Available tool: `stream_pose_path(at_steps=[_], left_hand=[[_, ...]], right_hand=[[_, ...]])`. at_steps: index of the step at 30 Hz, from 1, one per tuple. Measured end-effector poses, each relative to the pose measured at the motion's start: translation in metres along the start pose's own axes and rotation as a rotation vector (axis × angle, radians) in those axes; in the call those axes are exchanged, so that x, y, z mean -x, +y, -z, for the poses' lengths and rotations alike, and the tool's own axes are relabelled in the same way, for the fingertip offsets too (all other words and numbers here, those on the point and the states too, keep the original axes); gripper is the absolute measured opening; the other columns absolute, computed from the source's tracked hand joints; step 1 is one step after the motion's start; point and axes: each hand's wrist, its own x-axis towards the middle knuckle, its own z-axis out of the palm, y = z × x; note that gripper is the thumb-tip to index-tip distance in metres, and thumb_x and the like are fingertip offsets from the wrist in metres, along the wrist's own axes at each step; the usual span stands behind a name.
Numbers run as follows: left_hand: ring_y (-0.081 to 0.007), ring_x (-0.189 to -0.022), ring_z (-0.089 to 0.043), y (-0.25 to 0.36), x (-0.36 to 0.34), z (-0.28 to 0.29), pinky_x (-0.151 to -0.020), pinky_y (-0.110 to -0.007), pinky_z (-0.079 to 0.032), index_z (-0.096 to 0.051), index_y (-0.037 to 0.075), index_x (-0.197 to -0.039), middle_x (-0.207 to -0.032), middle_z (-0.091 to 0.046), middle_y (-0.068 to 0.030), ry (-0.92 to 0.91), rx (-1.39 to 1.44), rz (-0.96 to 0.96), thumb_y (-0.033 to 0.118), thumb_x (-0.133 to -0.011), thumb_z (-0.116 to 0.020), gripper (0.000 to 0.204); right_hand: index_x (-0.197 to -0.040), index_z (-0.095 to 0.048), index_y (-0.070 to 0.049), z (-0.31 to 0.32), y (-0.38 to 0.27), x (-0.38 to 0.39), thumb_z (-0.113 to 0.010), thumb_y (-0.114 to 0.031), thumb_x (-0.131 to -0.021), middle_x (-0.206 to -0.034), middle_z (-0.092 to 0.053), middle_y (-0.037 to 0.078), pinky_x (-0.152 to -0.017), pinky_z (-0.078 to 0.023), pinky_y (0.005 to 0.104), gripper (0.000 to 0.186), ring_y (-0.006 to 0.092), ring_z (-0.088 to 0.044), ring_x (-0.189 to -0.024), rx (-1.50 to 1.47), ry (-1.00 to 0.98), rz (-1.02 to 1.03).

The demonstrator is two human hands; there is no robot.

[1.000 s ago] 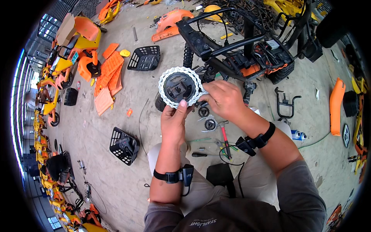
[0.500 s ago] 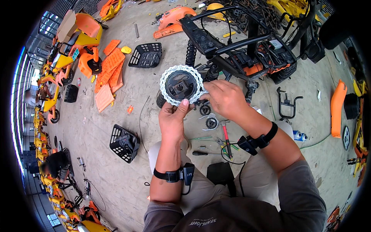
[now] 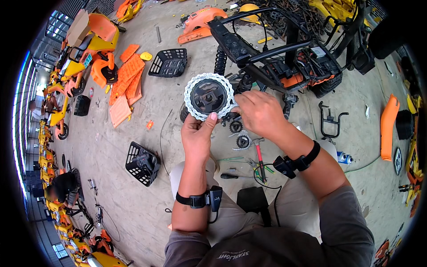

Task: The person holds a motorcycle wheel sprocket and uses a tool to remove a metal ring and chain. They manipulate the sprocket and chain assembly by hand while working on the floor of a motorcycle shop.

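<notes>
Since a second ago almost nothing moved: left hand (image 3: 197, 135) still pinches the round black sprocket wrapped in silver chain (image 3: 208, 96) at its lower rim, above the concrete floor, while right hand (image 3: 259, 114) fingertips press the chain's right edge.

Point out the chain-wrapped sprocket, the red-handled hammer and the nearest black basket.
sprocket (image 3: 208, 96), head view, dark hub.
red-handled hammer (image 3: 259, 159), head view, mid handle.
black basket (image 3: 142, 163), head view, mesh wall.
</notes>
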Motion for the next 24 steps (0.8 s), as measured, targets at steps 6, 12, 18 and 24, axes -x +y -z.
stream_pose_path(at_steps=[6, 12, 18, 24], left_hand=[[-0.0156, -0.093, -0.068, -0.005, -0.003, -0.003, -0.085, -0.033, -0.059, -0.061, -0.002, -0.120, -0.108, -0.070, -0.0095, -0.061, 0.153, 0.032, 0.005, -0.094, -0.070, 0.029], [-0.0174, -0.095, -0.069, -0.009, -0.003, 0.002, -0.084, -0.034, -0.060, -0.061, -0.003, -0.120, -0.112, -0.070, -0.0102, -0.065, 0.048, 0.012, 0.004, -0.094, -0.069, 0.028], [-0.0164, -0.102, -0.066, -0.015, -0.004, 0.006, -0.089, -0.034, -0.057, -0.059, 0.000, -0.124, -0.115, -0.069, -0.0091, -0.047, 0.098, -0.003, 0.011, -0.097, -0.068, 0.031], [-0.0200, -0.100, -0.066, -0.002, -0.012, 0.017, -0.090, -0.034, -0.053, -0.057, -0.007, -0.125, -0.113, -0.067, -0.0131, 0.148, 0.335, -0.056, 0.031, -0.104, -0.057, 0.044]], right_hand=[[-0.097, -0.065, -0.002, 0.000, 0.003, -0.002, -0.075, -0.012, -0.078, -0.084, -0.065, 0.011, -0.068, -0.054, 0.0396, 0.023, 0.0303, -0.066, -0.078, -0.064, 0.039, -0.039], [-0.101, -0.068, -0.001, 0.001, 0.004, 0.001, -0.077, -0.006, -0.076, -0.093, -0.071, 0.013, -0.072, -0.057, 0.0400, 0.028, 0.0317, -0.070, -0.085, -0.081, -0.015, -0.081], [-0.098, -0.066, -0.002, -0.005, 0.004, 0.002, -0.075, -0.014, -0.081, -0.087, -0.068, 0.012, -0.070, -0.055, 0.0399, 0.023, 0.0297, -0.068, -0.081, -0.091, 0.056, -0.029], [-0.099, -0.066, -0.005, 0.010, 0.011, 0.006, -0.074, -0.014, -0.079, -0.087, -0.068, 0.009, -0.071, -0.055, 0.0393, 0.023, 0.0283, -0.068, -0.083, -0.125, -0.075, 0.095]])
